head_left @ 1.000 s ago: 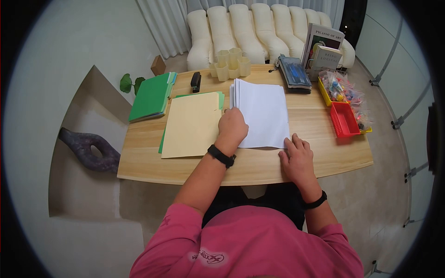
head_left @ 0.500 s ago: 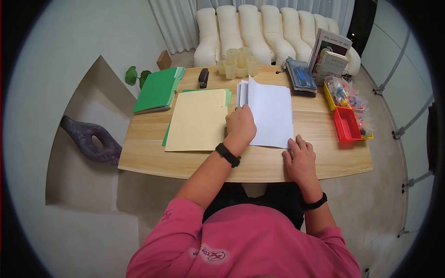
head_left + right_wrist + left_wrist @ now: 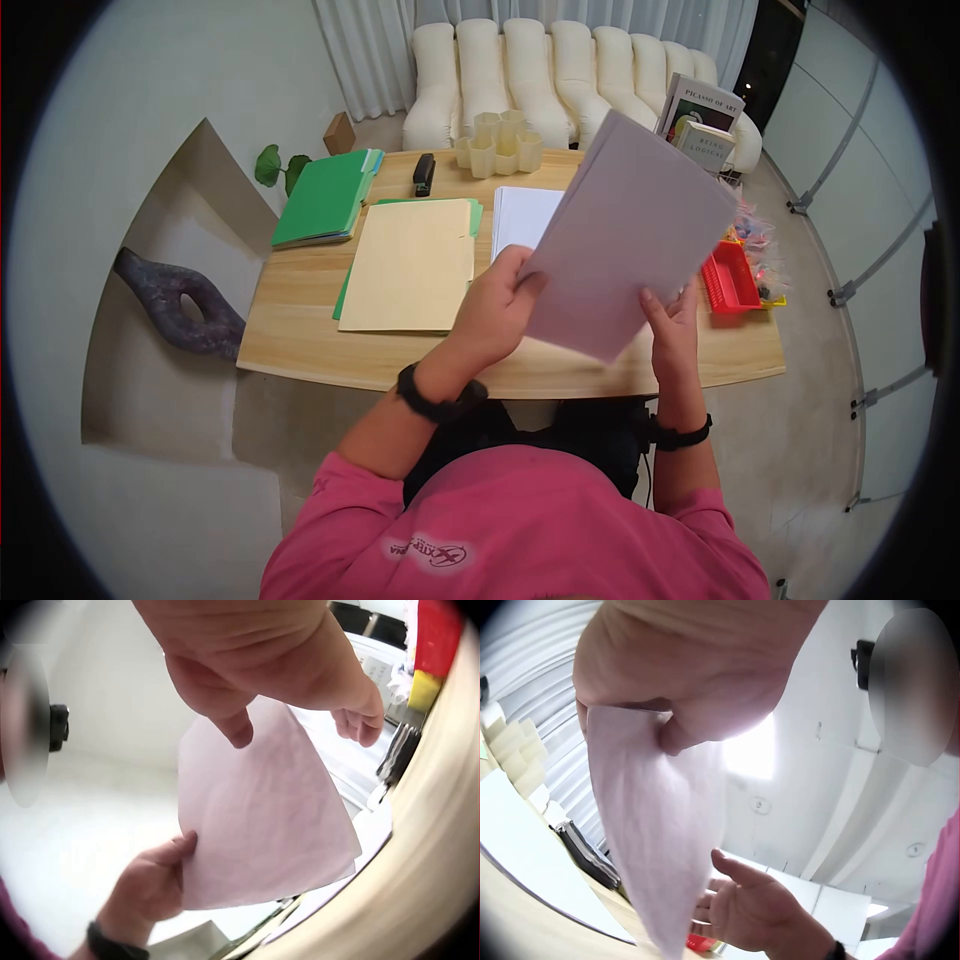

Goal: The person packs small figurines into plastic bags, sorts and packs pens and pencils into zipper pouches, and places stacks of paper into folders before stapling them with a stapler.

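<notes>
White paper [image 3: 630, 230] is held up and tilted above the table, with doubled edges at one corner in the right wrist view. My left hand [image 3: 492, 318] pinches its left edge, thumb on the near face [image 3: 671, 739]. At the lower right edge is my right hand [image 3: 676, 335], its thumb on the near side and spread from the fingers, which reach beyond the edge [image 3: 360, 724]. More white paper [image 3: 520, 212] lies on the table, partly hidden behind the raised paper. Left of it, a cream folder [image 3: 405, 270] rests over a green folder [image 3: 340, 300].
On the wooden table [image 3: 300, 325] are a stack of green folders [image 3: 320, 198], a black stapler [image 3: 424, 174] and a cream multi-cup holder [image 3: 500, 145]. A red basket [image 3: 732, 278] stands at right, near bagged items and upright books [image 3: 700, 105]. The raised paper hides the blue pouch in the head view.
My left hand lifted the paper off the pile and brought it up to the right. My right hand rose from the table to the paper's lower right edge.
</notes>
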`<state>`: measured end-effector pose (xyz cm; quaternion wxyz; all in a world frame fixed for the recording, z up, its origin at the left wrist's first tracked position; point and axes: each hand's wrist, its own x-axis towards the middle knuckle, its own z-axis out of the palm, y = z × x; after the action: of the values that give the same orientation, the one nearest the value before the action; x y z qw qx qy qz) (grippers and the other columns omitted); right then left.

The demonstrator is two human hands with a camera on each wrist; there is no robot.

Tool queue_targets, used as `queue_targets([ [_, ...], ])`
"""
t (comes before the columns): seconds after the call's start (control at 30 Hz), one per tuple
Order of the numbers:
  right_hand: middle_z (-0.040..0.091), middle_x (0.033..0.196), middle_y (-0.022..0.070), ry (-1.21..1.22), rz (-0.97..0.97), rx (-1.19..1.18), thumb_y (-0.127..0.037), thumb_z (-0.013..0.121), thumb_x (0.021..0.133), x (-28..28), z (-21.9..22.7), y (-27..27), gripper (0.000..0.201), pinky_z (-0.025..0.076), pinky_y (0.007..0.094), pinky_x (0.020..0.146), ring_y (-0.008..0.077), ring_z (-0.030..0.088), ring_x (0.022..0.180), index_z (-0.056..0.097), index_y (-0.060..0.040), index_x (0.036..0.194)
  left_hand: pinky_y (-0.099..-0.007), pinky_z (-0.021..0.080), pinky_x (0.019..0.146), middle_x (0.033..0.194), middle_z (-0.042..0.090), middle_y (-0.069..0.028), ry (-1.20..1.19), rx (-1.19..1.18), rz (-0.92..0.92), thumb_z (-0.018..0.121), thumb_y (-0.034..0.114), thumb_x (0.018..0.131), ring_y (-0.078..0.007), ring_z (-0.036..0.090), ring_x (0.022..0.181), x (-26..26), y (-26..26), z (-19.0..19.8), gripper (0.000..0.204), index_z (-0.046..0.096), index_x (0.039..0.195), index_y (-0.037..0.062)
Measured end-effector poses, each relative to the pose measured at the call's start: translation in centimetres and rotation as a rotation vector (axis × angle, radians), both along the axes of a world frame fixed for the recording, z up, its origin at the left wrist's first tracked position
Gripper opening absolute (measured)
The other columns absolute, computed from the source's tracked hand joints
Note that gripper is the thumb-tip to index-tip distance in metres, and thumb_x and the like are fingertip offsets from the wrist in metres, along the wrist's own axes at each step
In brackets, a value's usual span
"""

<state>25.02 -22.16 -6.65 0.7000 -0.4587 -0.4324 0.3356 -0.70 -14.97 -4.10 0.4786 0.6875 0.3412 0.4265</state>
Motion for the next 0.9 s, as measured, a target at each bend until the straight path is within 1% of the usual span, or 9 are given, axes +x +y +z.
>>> queue_targets([
  [0.03, 0.058, 0.149, 0.0184, 0.000, -0.005, -0.003, -0.015, 0.075, 0.103, 0.1, 0.4, -0.4, 0.079, 0.048, 0.0402, 0.114, 0.0256, 0.054, 0.142, 0.029, -0.0005, 0.165, -0.0346, 0.054, 0.098, 0.116, 0.074, -0.0099, 0.000, -0.003, -0.005, 0.057, 0.010, 0.111, -0.0187, 0.071, 0.108, -1.0, -0.5, -0.6, 0.024, 0.059, 0.133, 0.0006],
  [0.1, 0.067, 0.137, 0.0095, 0.105, 0.070, 0.006, -0.009, 0.070, 0.106, 0.1, 0.6, -0.9, 0.048, 0.051, 0.0356, 0.107, 0.0189, 0.062, 0.130, 0.053, -0.0006, 0.150, -0.0299, 0.050, 0.104, 0.129, 0.066, -0.0038, -0.139, -0.116, -0.135, 0.055, 0.003, 0.112, -0.0100, 0.060, 0.118, -2.4, -1.5, -1.5, 0.028, 0.057, 0.139, 0.0014],
  [0.13, 0.072, 0.128, 0.0045, 0.197, 0.085, 0.037, -0.008, 0.069, 0.107, -0.5, 0.4, -1.0, 0.030, 0.052, 0.0314, 0.102, 0.0133, 0.067, 0.118, 0.064, -0.0004, 0.136, -0.0311, 0.052, 0.098, 0.121, 0.068, -0.0054, -0.126, -0.061, -0.033, 0.059, 0.006, 0.111, -0.0128, 0.063, 0.114, -2.5, -2.5, -1.2, 0.020, 0.061, 0.130, 0.0030],
  [0.23, 0.073, 0.127, 0.0051, 0.033, 0.054, 0.085, -0.009, 0.071, 0.106, -2.5, 1.1, -2.0, 0.032, 0.052, 0.0295, 0.102, 0.0126, 0.068, 0.115, 0.063, -0.0002, 0.136, -0.0306, 0.051, 0.099, 0.124, 0.067, -0.0059, -0.160, 0.087, 0.072, 0.059, 0.006, 0.111, -0.0124, 0.063, 0.113, -3.5, -3.1, -1.7, 0.021, 0.061, 0.132, 0.0027],
  [0.37, 0.071, 0.129, 0.0071, 0.046, 0.116, 0.194, -0.006, 0.070, 0.106, -4.3, 1.4, -2.6, 0.032, 0.051, 0.0317, 0.103, 0.0150, 0.066, 0.120, 0.060, -0.0020, 0.136, -0.0307, 0.048, 0.104, 0.123, 0.066, -0.0036, -0.382, -0.011, 0.088, 0.059, 0.006, 0.112, -0.0132, 0.061, 0.116, -3.7, -4.5, -2.9, 0.022, 0.059, 0.133, 0.0021],
  [0.6, 0.068, 0.122, 0.0045, -0.061, 0.208, 0.030, -0.006, 0.066, 0.109, -4.5, -1.5, -2.3, 0.021, 0.049, 0.0307, 0.102, 0.0127, 0.062, 0.116, 0.060, -0.0040, 0.130, -0.0302, 0.047, 0.100, 0.121, 0.063, -0.0029, -0.266, 0.076, 0.168, 0.055, 0.005, 0.112, -0.0119, 0.058, 0.110, -4.0, -4.6, -4.8, 0.018, 0.059, 0.129, 0.0021],
  [0.7, 0.068, 0.119, 0.0029, -0.118, 0.180, 0.144, -0.006, 0.064, 0.110, -4.3, 0.3, -2.5, 0.017, 0.049, 0.0296, 0.100, 0.0108, 0.061, 0.113, 0.062, -0.0041, 0.127, -0.0268, 0.047, 0.093, 0.114, 0.063, 0.0000, -0.212, 0.210, 0.226, 0.053, 0.007, 0.113, -0.0089, 0.056, 0.104, -3.5, -4.9, -4.4, 0.014, 0.059, 0.126, 0.0026],
  [0.8, 0.069, 0.119, 0.0031, -0.157, 0.146, 0.107, -0.006, 0.065, 0.110, -4.2, -0.9, -2.5, 0.019, 0.050, 0.0286, 0.098, 0.0104, 0.063, 0.111, 0.062, -0.0020, 0.128, -0.0291, 0.050, 0.089, 0.105, 0.062, -0.0017, -0.308, -0.112, 0.199, 0.055, 0.010, 0.113, -0.0081, 0.055, 0.099, -3.3, -5.3, -4.0, 0.015, 0.059, 0.124, 0.0011],
  [0.9, 0.072, 0.120, 0.0042, -0.077, 0.155, -0.018, -0.006, 0.065, 0.109, -3.9, -2.5, -2.8, 0.021, 0.052, 0.0281, 0.097, 0.0105, 0.064, 0.110, 0.065, 0.0013, 0.129, -0.0294, 0.052, 0.088, 0.105, 0.067, -0.0064, -0.143, -0.215, 0.223, 0.060, 0.017, 0.112, -0.0101, 0.060, 0.097, -3.2, -5.3, -5.0, 0.023, 0.059, 0.127, -0.0001],
])
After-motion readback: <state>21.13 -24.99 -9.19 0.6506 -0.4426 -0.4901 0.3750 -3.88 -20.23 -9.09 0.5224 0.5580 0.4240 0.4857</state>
